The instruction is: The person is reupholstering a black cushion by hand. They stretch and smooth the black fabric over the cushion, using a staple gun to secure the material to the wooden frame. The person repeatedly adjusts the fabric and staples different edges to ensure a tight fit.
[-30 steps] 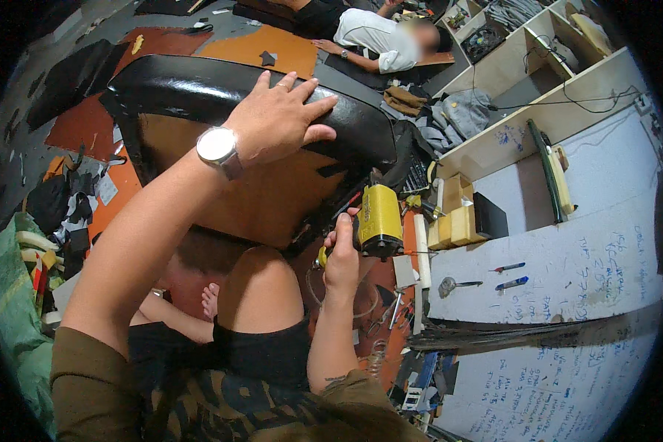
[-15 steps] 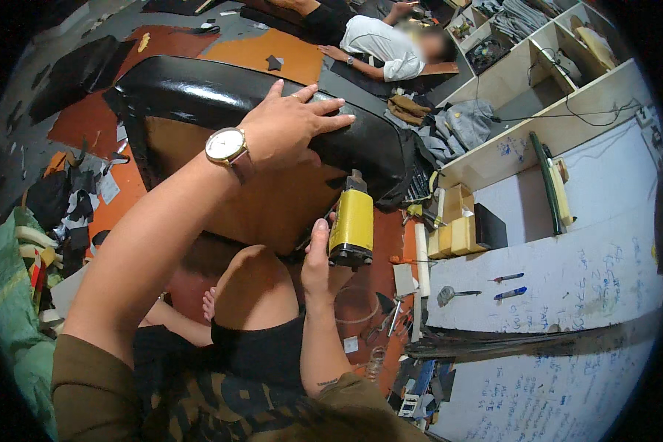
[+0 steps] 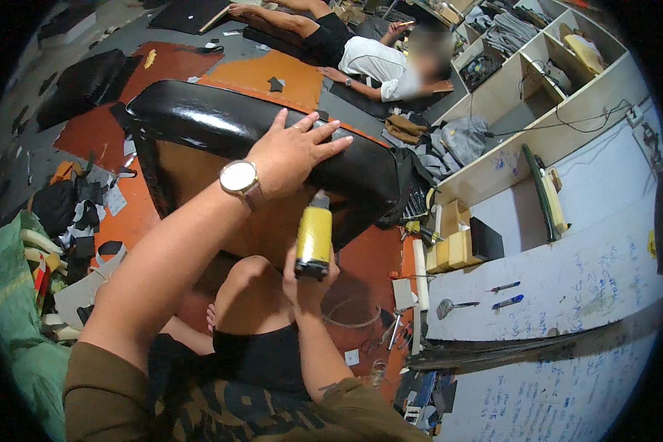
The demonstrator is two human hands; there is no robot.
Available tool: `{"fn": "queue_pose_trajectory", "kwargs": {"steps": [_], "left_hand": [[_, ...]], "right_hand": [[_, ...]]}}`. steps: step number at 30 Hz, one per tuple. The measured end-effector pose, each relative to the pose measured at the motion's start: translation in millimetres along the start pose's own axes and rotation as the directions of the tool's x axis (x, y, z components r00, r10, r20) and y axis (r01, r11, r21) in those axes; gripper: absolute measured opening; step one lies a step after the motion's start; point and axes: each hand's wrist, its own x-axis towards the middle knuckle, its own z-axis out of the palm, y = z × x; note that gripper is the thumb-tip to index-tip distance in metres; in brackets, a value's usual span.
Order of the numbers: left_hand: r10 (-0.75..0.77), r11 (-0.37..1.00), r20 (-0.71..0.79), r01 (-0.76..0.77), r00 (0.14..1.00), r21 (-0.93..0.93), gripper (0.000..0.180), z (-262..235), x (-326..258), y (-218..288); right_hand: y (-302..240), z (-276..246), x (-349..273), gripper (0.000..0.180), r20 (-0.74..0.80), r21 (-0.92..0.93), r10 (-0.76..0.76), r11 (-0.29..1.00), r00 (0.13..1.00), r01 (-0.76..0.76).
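Before me stands a glossy black upholstered seat (image 3: 206, 112) with a brown board (image 3: 188, 173) on the side facing me. My left hand (image 3: 293, 153) lies on the black cover with its fingers spread, a watch on the wrist. In my right hand (image 3: 311, 293) is a yellow staple gun (image 3: 314, 233), gripped from below and held upright. Its metal nose is close to the inner edge of the black cover, below my left hand; whether it touches cannot be told. The lower part of the tool is hidden by my fingers.
On the right stand wooden shelving (image 3: 508, 158), yellow foam blocks (image 3: 449, 247) and a white board with pens (image 3: 508, 300). A green sack (image 3: 22, 309) and scraps are at the left. Beyond the seat, another person (image 3: 376, 62) in a white shirt is low on the floor.
My right hand has moved left with the staple gun, bringing its nose nearer to my left hand. The left hand stays spread on the cover. The whole view has shifted slightly.
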Motion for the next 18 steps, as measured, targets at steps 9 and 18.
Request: {"fn": "queue_pose_trajectory", "kwargs": {"steps": [9, 18], "left_hand": [[-0.554, 0.814, 0.163, 0.572, 0.816, -0.100, 0.057, -49, -42, -152], [-0.733, 0.664, 0.043, 0.729, 0.678, -0.168, 0.060, -49, -89, -167]], "right_hand": [[114, -160, -114, 0.061, 0.077, -0.606, 0.631, 0.645, 0.772, -0.466], [230, -364, -242, 0.025, -0.190, -0.619, 0.683, 0.475, 0.706, -0.626]]}}
